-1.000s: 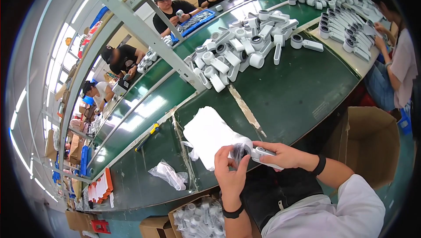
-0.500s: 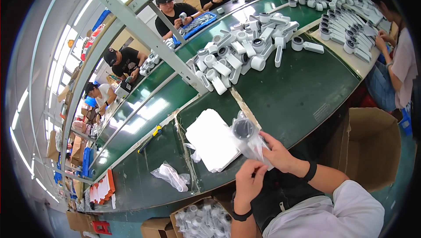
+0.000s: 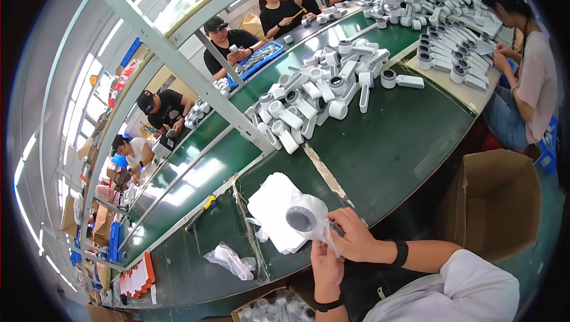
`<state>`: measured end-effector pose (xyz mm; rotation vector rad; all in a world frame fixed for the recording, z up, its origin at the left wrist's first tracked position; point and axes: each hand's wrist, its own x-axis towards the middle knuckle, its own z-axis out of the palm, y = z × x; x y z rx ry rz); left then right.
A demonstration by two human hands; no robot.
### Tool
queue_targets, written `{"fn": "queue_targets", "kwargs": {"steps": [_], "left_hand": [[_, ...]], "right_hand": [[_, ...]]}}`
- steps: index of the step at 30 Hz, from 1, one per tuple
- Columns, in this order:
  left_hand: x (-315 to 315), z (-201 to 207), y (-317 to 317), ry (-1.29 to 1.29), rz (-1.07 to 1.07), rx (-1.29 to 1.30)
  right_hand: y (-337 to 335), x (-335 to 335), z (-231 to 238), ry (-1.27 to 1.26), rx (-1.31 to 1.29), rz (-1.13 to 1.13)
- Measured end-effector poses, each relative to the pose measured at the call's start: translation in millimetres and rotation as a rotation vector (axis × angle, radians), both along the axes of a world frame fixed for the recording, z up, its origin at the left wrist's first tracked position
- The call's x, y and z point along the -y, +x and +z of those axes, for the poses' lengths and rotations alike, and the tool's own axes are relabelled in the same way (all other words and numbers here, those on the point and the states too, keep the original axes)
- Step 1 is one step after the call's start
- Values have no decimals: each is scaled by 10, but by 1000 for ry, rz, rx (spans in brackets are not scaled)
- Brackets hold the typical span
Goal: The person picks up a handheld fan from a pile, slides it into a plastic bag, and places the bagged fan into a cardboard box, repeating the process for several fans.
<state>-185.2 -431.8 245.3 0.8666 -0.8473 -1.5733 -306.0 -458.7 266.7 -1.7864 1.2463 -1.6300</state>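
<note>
In the head view, a grey-and-white handheld device with a round, dark-faced head sits inside a thin, clear plastic bag, held over the near right part of a flat stack of thin white sheets and hiding some of it. The right hand, just to the right of the stack, is closed around the lower part of the bagged device. The left hand, on the near side of the stack and just beside the right one, has its fingers drawn together at the bag's lower edge; whether they pinch the plastic or only rest against it cannot be told. A dark band circles each wrist.

The stack lies on a dark green tabletop. Left of the stack and a little nearer is a white object in crumpled clear plastic; farther left lies a slim yellow-and-black tool. Beyond the stack rises a large heap of grey-and-white handheld devices, with a single similar device lying farther right. Well to the right of the stack stands an open brown cardboard box. Nearer than the stack, below the tabletop's edge, a second carton holds bagged grey-and-white pieces. Far beyond the stack, a person works beside a blue plastic tray.
</note>
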Motion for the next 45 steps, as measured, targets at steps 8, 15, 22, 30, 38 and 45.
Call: {"fn": "queue_targets", "kwargs": {"steps": [8, 15, 22, 30, 38, 45], "left_hand": [[-46, 178, 249, -16, -69, -334], [-44, 142, 719, -155, 349, -187], [-513, 483, 1878, -135, 1083, 625], [-182, -174, 2858, 222, 1220, 1017], [135, -336, 2688, 159, 1041, 1057], [-59, -5, 2286, -351, 1270, 1437]], "right_hand": [[-148, 129, 103, -4, 285, -44], [-204, -68, -173, 13, 161, 35], [-336, 104, -310, 188, 140, 156], [-354, 215, -481, 338, 127, 140], [-372, 201, -513, 362, 168, 124], [-567, 167, -370, 346, 141, 198]]}}
